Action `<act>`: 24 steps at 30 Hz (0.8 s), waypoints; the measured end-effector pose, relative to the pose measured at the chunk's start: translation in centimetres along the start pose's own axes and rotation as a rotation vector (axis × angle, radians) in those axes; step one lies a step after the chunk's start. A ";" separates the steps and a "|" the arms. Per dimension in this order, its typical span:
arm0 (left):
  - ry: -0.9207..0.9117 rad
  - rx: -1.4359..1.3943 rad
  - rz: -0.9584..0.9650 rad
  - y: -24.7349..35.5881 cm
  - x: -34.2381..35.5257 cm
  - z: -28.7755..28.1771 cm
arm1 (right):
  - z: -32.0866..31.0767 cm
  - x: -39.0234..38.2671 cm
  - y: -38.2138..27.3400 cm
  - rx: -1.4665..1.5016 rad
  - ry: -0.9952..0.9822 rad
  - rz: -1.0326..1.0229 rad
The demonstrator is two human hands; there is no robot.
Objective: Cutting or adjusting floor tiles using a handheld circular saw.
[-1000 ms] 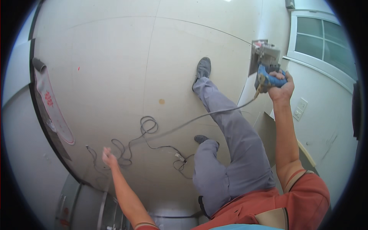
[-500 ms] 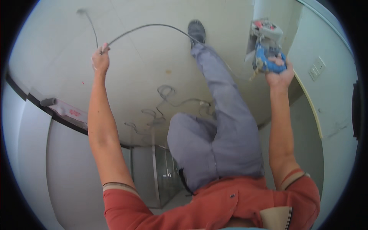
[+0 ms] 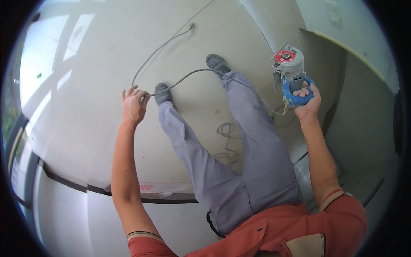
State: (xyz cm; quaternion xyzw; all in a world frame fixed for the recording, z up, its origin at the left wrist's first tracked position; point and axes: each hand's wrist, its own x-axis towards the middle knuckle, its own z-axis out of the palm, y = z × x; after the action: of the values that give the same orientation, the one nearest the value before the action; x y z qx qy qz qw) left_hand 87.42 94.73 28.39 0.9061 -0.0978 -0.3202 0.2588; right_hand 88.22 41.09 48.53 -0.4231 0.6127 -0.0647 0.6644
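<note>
Head view: the saw (image 3: 293, 73) bears an illegibly marked red disc (image 3: 282, 56).

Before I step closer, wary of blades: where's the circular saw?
The circular saw is at the head view's upper right, its blue handle gripped by the right hand.

Daylight is entering from the left rim, and pale, window-shaped glare is whitening the upper-left floor (image 3: 111, 55), while the grey surface at right (image 3: 368, 120) is sitting in noticeably dimmer light. The power tool (image 3: 294, 68) and the cord (image 3: 205, 70) are reading fairly crisply near mid-frame, whereas the socket plate (image 3: 334, 15) at upper right is looking soft and low in contrast. Fisheye distortion is curving the dark skirting (image 3: 64, 180), and heavy vignetting is blackening the corners, with a bluish fringe rimming the image circle.
</note>
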 end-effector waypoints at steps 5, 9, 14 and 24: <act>-0.295 0.027 0.093 -4.4 10.2 0.7 | 3.0 -2.0 3.7 0.192 -0.001 -0.028; -0.630 0.030 0.099 0.0 18.1 1.3 | 1.7 -2.1 3.1 0.272 0.127 -0.017; -0.592 0.373 0.521 -4.9 27.5 0.6 | 2.0 -1.8 5.3 0.386 0.367 -0.013; 0.102 -0.521 -0.378 -2.2 70.6 1.4 | -5.1 -1.4 11.7 0.716 0.579 -0.027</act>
State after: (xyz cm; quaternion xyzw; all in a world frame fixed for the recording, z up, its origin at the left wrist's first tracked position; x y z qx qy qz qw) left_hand 141.32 71.80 -11.06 0.8264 0.1705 -0.3311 0.4224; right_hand 78.36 46.93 42.63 -0.1392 0.7066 -0.3963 0.5695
